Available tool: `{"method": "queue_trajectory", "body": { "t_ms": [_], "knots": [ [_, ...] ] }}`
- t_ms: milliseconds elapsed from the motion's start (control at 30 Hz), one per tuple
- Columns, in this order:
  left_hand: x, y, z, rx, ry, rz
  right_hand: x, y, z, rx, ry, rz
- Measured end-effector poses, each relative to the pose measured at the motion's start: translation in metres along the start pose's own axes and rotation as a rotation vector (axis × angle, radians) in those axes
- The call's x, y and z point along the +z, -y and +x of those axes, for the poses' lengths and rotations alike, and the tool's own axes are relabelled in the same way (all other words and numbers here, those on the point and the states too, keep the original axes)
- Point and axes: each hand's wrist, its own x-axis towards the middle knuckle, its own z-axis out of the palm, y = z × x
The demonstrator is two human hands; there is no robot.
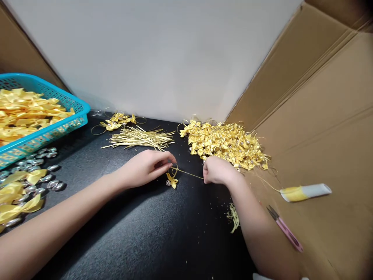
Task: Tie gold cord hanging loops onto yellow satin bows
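We see the left hand and the right hand low over the black tabletop, near its middle, with a thin gold cord stretched taut between them. The left fingers are pinched together on one end of the cord, where it curls into a small loop. The right fingers are curled in on the other end, though we cannot make out the tips themselves.

A small yellow bow hangs on the cord just below the left fingertips and touches the tabletop. It is satin, shiny, with short folded tails, and a tiny silver bead sits at its left edge.

Just behind the right hand lies a big pile of finished bows, yellow, with gold loops and silver beads showing among them. Behind the left hand is a bundle of cut gold cords, and beyond that a small cluster of bows.

At the far left a blue basket holds yellow ribbon pieces. In front of it silver beads lie scattered among loose ribbon.

On the cardboard to the right rest a white spool wound with yellow thread and pink snips, well apart from the hands.
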Motion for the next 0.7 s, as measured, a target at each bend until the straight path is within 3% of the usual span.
{"method": "queue_trajectory", "body": {
  "t_ms": [133,300,367,700],
  "knots": [
    [-0.001,0.001,-0.002,0.019,-0.035,-0.003,-0.001,0.003,-0.007,-0.032,-0.067,-0.004],
    [-0.001,-0.002,-0.002,0.064,-0.074,0.007,0.010,0.019,-0.004,-0.471,-0.355,0.212],
    [-0.002,-0.003,-0.002,0.074,-0.099,0.003,0.015,0.025,0.001,-0.558,-0.401,0.234],
    [-0.003,-0.006,-0.004,0.089,-0.168,-0.012,0.026,0.033,0.011,-0.546,-0.430,0.291]
  ]
}}
